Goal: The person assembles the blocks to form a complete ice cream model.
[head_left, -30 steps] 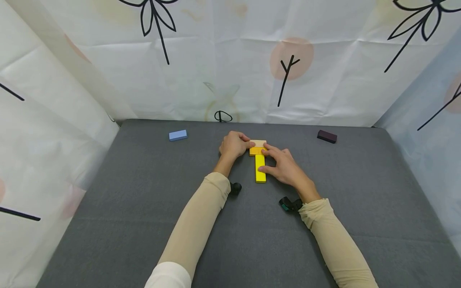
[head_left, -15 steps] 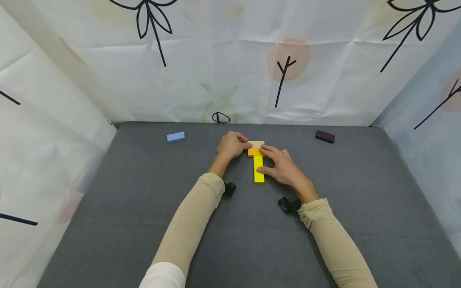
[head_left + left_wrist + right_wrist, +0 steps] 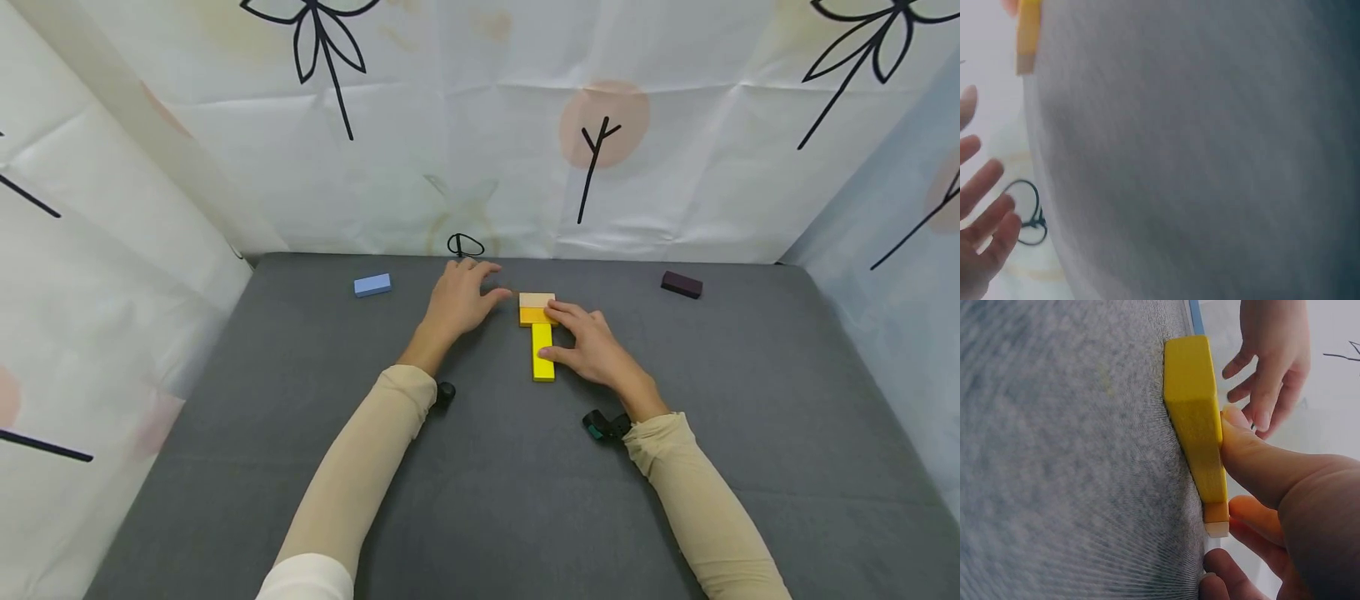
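A yellow block (image 3: 542,354) lies lengthwise on the grey table, its far end against a crosswise orange block (image 3: 532,317). Behind the orange one sits a cream block (image 3: 537,299), so the group forms a T. My right hand (image 3: 592,346) rests on them: in the right wrist view the thumb (image 3: 1250,456) lies on top of the yellow block, while other fingers touch the right ends of the orange and cream blocks. My left hand (image 3: 457,300) hovers left of the cream block, fingers spread, holding nothing and apart from the blocks.
A blue block (image 3: 372,285) lies at the back left of the grey table (image 3: 480,500), and a dark purple-brown block (image 3: 681,284) at the back right. White printed cloth (image 3: 480,125) hangs behind the table's far edge and along both sides.
My left hand has let go of the cream block's left end, moved left and spread its fingers. The right hand stays on the blocks, which have not visibly shifted.
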The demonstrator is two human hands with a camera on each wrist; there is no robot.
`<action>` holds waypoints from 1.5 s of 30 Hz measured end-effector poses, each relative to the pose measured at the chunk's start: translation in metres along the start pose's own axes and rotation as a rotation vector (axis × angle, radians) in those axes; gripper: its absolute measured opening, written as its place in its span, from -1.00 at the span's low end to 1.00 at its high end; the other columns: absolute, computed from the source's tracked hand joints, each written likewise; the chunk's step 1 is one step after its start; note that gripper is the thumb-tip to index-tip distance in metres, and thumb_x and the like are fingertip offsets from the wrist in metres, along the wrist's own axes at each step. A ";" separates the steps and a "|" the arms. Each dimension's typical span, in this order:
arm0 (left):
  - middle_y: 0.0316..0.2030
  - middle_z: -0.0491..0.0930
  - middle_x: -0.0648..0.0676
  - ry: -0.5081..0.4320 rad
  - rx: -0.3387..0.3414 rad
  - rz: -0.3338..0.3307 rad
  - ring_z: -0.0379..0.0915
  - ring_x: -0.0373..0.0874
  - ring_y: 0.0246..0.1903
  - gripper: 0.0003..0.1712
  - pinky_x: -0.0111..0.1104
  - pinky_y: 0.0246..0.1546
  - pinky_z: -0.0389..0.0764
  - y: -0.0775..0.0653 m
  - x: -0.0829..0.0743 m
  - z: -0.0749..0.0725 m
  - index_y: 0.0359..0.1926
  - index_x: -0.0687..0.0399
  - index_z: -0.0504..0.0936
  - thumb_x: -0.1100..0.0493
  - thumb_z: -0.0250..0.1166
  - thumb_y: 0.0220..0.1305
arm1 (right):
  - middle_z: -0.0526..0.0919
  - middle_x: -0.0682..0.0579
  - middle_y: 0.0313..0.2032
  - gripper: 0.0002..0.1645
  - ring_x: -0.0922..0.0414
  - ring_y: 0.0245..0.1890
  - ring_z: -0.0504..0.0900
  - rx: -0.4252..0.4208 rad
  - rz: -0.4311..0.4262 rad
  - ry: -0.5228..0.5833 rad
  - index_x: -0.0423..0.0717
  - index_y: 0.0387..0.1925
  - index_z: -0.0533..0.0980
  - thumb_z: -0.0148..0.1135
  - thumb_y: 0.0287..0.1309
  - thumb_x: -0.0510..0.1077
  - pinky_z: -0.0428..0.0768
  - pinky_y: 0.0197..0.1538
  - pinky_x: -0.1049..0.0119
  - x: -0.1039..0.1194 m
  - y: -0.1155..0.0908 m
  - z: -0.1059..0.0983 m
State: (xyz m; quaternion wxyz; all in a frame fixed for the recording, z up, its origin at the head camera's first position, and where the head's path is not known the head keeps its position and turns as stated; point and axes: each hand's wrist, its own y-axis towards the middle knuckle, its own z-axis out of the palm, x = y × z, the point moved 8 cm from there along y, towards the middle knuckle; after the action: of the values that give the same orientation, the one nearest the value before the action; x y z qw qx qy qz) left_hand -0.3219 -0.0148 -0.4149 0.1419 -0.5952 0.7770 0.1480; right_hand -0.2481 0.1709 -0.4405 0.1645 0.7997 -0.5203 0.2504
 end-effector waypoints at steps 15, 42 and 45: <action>0.66 -0.17 0.06 0.271 -0.036 -0.085 -0.37 0.17 0.65 0.03 0.13 0.62 -0.21 -0.011 0.051 -0.023 0.65 -0.36 -0.11 -0.61 -0.06 0.33 | 0.17 -0.14 0.57 -0.09 -0.19 0.30 0.28 0.008 0.012 0.016 -0.21 0.52 0.24 0.40 0.27 0.00 0.26 0.19 -0.05 -0.001 0.001 -0.001; 0.62 -0.17 0.30 0.324 0.011 -0.301 -0.47 0.43 0.60 0.02 0.34 0.54 -0.28 -0.033 0.166 -0.060 0.66 -0.14 -0.21 -0.39 0.06 0.46 | 0.16 -0.13 0.57 -0.09 -0.16 0.25 0.28 0.011 0.009 0.037 -0.19 0.53 0.22 0.40 0.28 -0.01 0.25 0.16 -0.03 -0.002 -0.001 0.002; 0.56 0.01 0.36 0.307 -0.011 -0.310 -0.36 0.45 0.58 0.00 0.34 0.53 -0.24 -0.035 0.169 -0.065 0.66 -0.08 -0.11 -0.37 0.10 0.45 | 0.16 -0.14 0.57 -0.09 -0.16 0.29 0.28 0.009 0.003 0.033 -0.21 0.52 0.23 0.40 0.28 -0.01 0.24 0.17 -0.03 -0.002 -0.001 0.002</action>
State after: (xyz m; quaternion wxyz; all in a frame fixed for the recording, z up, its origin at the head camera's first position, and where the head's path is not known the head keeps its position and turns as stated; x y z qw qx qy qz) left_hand -0.3333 -0.1985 -0.4242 0.0396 -0.7238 0.6879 0.0361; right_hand -0.2471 0.1723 -0.4433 0.1691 0.7955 -0.5175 0.2660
